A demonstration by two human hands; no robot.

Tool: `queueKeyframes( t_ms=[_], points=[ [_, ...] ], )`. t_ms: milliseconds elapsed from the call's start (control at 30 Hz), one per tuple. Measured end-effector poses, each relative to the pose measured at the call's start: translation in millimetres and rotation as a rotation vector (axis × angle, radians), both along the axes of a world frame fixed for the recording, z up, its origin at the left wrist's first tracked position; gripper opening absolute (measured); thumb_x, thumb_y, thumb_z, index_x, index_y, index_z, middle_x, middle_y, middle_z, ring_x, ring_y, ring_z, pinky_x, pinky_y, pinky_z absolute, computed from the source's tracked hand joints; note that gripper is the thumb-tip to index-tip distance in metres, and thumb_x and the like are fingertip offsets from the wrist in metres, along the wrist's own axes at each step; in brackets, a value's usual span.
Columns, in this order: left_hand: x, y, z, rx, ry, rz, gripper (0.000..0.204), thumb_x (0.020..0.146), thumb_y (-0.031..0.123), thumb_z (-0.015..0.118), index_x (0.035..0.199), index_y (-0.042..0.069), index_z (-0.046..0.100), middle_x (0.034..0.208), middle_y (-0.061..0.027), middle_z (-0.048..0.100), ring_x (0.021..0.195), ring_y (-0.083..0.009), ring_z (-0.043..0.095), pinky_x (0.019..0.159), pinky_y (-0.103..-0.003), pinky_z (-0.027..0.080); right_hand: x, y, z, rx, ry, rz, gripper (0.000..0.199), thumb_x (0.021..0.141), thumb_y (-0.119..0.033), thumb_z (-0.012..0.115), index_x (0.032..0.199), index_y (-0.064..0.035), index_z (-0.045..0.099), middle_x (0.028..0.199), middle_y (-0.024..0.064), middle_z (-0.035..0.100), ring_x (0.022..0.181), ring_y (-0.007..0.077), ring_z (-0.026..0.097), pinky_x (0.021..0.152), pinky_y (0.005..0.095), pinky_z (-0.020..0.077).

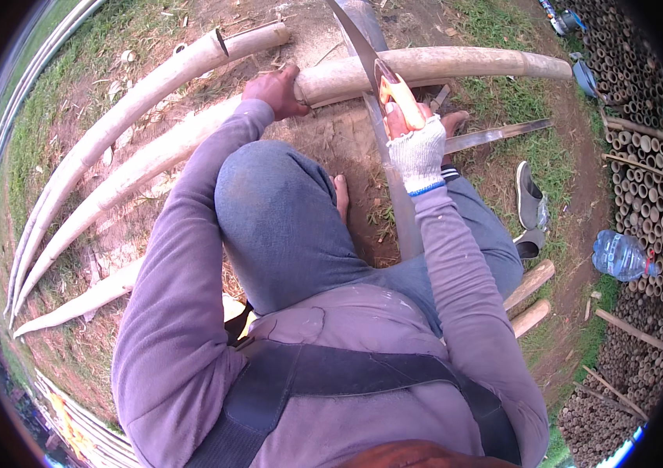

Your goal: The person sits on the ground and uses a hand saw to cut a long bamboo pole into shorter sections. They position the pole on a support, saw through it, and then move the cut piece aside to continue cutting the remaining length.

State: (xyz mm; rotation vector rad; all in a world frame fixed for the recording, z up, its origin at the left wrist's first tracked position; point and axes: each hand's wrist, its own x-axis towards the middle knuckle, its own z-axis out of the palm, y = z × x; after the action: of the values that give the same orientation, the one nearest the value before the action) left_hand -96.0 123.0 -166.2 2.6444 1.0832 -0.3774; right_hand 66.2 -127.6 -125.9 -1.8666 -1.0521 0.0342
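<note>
A long pale bamboo pole (472, 62) lies across in front of me, bending from the lower left over to the upper right. My bare left hand (273, 90) is closed over it, with the thumb on the near side. In a white knit glove, my right hand (417, 148) grips the orange handle of a handsaw (357, 37). The saw's blade crosses the pole just right of my left hand, its tip pointing away from me. Whether the teeth have entered the bamboo cannot be made out. A grey beam (401, 210) runs beneath the pole, between my legs.
More bamboo poles (136, 93) lie on the ground at left. A flat metal strip (499, 135) extends right of my glove. Sandals (530, 195), a clear plastic bottle (620, 256) and large stacks of cut bamboo (643, 175) are on the right. Short bamboo pieces (530, 318) lie beside my right arm.
</note>
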Motion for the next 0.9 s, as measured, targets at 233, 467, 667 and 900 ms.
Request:
queueKeyframes(
  t_ms=[233,467,667,900],
  points=[
    [2,4,-3,-0.008,0.035,0.015,0.097,0.079,0.062,0.086,0.157,0.017,0.05,0.123,-0.0154,0.078,0.112,-0.0351,0.077,0.097,-0.048,0.062,-56,-176,13,-0.1,0.307,-0.048,0.022,0.101,-0.016,0.077,0.1,0.002,0.064,0.078,0.0103,0.066,0.07,0.0206,0.063,0.068,0.0375,0.0512],
    [10,-2,6,0.001,-0.003,0.005,0.096,0.075,0.061,0.089,0.153,0.017,0.053,0.124,-0.0177,0.076,0.115,-0.0375,0.076,0.099,-0.049,0.061,5,11,-4,0.053,0.057,-0.034,0.033,0.098,-0.029,0.08,0.098,0.0024,0.068,0.077,0.0225,0.07,0.068,0.0405,0.069,0.064,0.0462,0.0545],
    [-2,3,-3,0.027,-0.032,-0.011,0.105,0.07,0.062,0.09,0.155,0.016,0.051,0.133,-0.0204,0.073,0.118,-0.0399,0.074,0.103,-0.051,0.059,-47,-114,11,0.027,0.074,-0.009,0.025,0.097,-0.019,0.082,0.092,-0.0007,0.066,0.072,0.015,0.061,0.058,0.0349,0.06,0.057,0.0433,0.0476],
    [10,11,-11,-0.001,0.025,-0.014,0.112,0.07,0.067,0.088,0.159,0.012,0.047,0.127,-0.0234,0.075,0.117,-0.0418,0.074,0.104,-0.05,0.057,-61,-183,28,-0.15,0.117,-0.008,0.034,0.098,-0.028,0.081,0.103,0.0006,0.064,0.081,0.0141,0.062,0.07,0.0305,0.063,0.065,0.0428,0.0493]
  ],
)
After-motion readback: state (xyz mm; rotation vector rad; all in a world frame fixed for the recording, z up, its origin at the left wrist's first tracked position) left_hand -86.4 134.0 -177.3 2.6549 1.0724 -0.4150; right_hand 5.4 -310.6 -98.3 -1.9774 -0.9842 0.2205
